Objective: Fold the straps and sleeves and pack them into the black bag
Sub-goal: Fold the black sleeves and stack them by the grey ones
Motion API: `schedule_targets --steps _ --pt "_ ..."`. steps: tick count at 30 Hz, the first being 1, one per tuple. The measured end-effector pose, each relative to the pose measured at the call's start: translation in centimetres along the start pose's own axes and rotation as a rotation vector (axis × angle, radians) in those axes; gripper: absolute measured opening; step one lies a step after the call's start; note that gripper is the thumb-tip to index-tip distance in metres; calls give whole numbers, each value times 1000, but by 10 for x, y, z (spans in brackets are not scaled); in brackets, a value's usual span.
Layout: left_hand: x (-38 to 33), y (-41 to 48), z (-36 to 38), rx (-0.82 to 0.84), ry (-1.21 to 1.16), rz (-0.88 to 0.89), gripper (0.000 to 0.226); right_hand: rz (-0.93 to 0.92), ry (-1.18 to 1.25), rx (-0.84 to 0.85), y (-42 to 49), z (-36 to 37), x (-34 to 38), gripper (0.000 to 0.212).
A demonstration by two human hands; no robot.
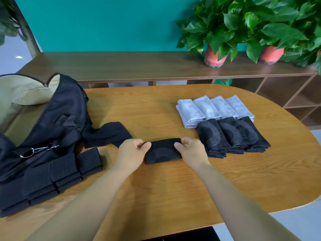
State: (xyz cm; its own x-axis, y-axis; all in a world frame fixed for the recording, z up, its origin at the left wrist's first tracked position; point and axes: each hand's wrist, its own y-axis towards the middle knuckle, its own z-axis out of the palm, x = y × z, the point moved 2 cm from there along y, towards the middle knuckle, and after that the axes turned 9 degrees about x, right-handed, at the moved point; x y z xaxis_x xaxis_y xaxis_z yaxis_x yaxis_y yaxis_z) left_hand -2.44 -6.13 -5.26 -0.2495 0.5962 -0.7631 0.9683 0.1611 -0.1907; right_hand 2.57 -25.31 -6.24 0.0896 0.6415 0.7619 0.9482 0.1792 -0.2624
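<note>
- table (173,188): wood-grain top w/ rounded far-R end; carries folded black sleeve (163,151) at mid-table, flat on the top.
- L hand (133,150): pinches L end of folded black sleeve, thumb on top, fingers curled round the edge.
- R hand (190,150): grips R end of same sleeve the same way, thumb over, fingers curled; both forearms bare, reaching in from near edge.
- perforated straps (57,173): near-L of folded black sleeve, several folded pcs stacked in an overlapping row, well apart from it.
- metal clip (37,150): further L of folded black sleeve, lies on the bag's webbing just beyond the straps.
- loose black sleeve (106,133): just L + slightly beyond folded black sleeve, unfolded, partly behind L hand, other end touching the bag.
- black sleeves (232,134): just R of folded black sleeve, three folded piles side by side, nearest one beside R hand.
- grey sleeves (215,108): R + beyond folded black sleeve, four folded in a row, touching far edge of the black piles.
- black bag (57,119): far-L of folded black sleeve, slumped at table edge, top gaping open.
- cushion (22,91): beige, beyond the bag, off the table.
- shelf unit (139,65): dark wood, beyond folded black sleeve, past table's far edge.
- potted plants (215,54): far-R beyond folded black sleeve, red pots on shelf top.
- teal wall (95,23): furthest back.
</note>
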Motion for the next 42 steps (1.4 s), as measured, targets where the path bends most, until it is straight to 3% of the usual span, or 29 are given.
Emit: schedule_targets --steps 3,7,13,15,18,21,25,31,36,38,40,42 --pt "3 7 8 -66 59 -41 40 50 -62 -67 1 7 0 32" --pt "2 5 13 -147 165 -44 21 70 -125 -138 -2 12 2 18" --pt "10 -4 11 -201 245 25 17 24 -107 -214 -5 10 -4 26" --pt "11 -11 9 -261 282 106 17 -84 -120 -297 -10 10 -5 27" --pt "6 -28 17 -322 458 310 30 -428 -409 -425 -24 16 -2 32" --pt "6 -40 40 -189 634 448 42 -618 -737 -125 -32 39 -7 53" --pt "26 -35 52 -43 825 389 56 -467 -847 165 -27 39 -21 74" --pt "31 -28 45 32 863 310 62 -346 -865 194 -20 27 -23 76" --pt "16 -26 37 102 772 240 95 -300 -793 195 -25 28 -22 84" --pt "10 -24 34 102 761 215 102 -279 -793 193 -30 27 -19 74" --pt "6 -23 32 88 748 219 85 -241 -812 181 -36 27 -17 66" --pt "3 -29 32 30 794 278 68 -212 -855 149 -43 29 -17 78"
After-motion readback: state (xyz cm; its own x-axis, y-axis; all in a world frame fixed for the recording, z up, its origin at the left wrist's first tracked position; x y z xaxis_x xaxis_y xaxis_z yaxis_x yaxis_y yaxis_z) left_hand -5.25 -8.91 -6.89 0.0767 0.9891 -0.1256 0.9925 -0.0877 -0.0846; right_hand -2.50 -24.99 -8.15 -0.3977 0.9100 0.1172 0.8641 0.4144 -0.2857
